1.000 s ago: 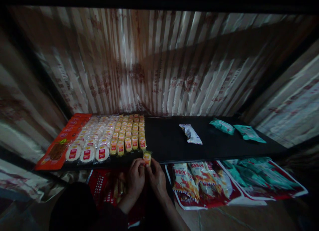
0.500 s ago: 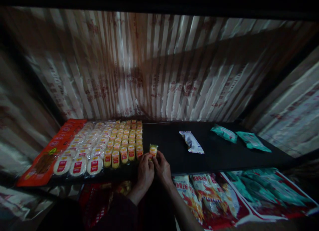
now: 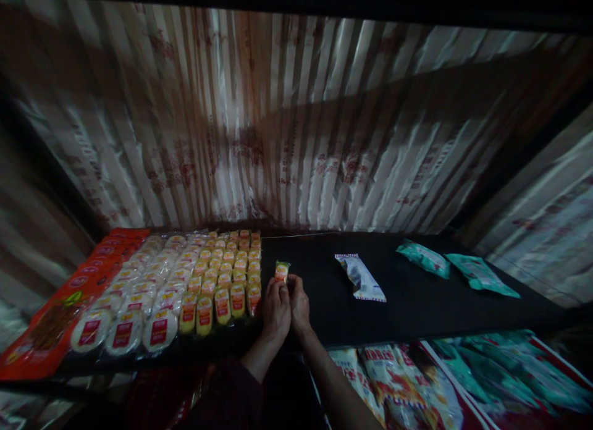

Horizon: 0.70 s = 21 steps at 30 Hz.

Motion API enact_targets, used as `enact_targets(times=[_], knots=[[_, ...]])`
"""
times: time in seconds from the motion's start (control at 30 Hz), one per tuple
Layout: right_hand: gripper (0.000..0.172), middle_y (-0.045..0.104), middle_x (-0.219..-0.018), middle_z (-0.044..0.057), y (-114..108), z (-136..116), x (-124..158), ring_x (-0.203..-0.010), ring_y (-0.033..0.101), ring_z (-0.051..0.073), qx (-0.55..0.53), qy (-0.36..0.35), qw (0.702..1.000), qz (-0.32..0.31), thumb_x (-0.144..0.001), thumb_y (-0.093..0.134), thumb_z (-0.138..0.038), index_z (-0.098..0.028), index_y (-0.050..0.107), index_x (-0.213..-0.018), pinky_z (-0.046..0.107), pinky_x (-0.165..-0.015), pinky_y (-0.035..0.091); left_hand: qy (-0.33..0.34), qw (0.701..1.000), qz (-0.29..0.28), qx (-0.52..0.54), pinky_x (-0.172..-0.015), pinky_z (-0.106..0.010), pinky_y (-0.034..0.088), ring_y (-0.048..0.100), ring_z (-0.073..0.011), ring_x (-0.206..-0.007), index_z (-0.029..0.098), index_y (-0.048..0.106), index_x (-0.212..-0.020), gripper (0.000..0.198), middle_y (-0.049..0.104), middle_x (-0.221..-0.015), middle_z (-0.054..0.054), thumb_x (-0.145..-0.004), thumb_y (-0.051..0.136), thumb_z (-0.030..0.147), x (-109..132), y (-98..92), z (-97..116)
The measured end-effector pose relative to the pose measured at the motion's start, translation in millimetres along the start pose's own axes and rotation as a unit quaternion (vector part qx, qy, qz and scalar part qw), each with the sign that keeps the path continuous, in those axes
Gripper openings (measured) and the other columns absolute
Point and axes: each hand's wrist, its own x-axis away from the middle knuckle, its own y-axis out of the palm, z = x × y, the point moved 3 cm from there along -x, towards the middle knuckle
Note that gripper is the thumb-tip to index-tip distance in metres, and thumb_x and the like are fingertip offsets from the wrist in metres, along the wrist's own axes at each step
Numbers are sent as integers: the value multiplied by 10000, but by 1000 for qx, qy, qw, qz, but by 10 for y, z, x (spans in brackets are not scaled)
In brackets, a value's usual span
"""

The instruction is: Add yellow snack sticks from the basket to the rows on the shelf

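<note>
A yellow packet (image 3: 281, 271) juts from the tips of both hands (image 3: 277, 309).

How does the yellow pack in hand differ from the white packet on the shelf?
The yellow pack is smaller than the white packet. The yellow pack bears a reddish label; the white packet has striped ends. The yellow pack is in the left hand, the right hand close by; the white packet lies untouched on the shelf. Both are wrapped.
</note>
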Motion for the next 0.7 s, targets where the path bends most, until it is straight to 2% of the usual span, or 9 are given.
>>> enact_targets(times=[0.13, 0.3, 0.47, 0.7], knots=[[247, 692, -951, 37, 33, -15, -200, -783, 655, 162, 29, 18, 999, 1, -781, 470, -317, -223, 501, -1008, 262, -679, 468, 29, 999, -7, 11, -1001, -402, 392, 531, -240, -1146, 190, 632, -956, 250, 629, -1115, -125, -837, 422, 253, -210, 155, -67], [220, 683, -882, 23, 107, 16, -491, -718, 637, 152, 58, 19, 998, 18, -792, 467, -354, -226, 504, -967, 254, -633, 446, 71, 996, -14, 44, -973, -424, 391, 533, -278, -1131, 236, 655, -825, 196, 663, -968, -116, -823, 463, 268, -499, 442, -102], [189, 674, -835, 27, 196, 35, -770, -690, 624, 149, 51, -1, 998, 26, -777, 492, -356, -221, 500, -909, 245, -617, 444, 97, 994, -21, 45, -971, -434, 368, 557, -285, -1051, 233, 659, -789, 262, 666, -860, -126, -854, 421, 322, -783, 645, -129], [181, 691, -837, 15, 318, 69, -1096, -709, 631, 131, 27, -18, 999, 13, -760, 530, -345, -226, 557, -894, 222, -624, 461, 67, 998, -4, 21, -958, -464, 360, 553, -304, -1052, 199, 667, -821, 288, 668, -883, -128, -865, 399, 296, -1082, 939, -25]])
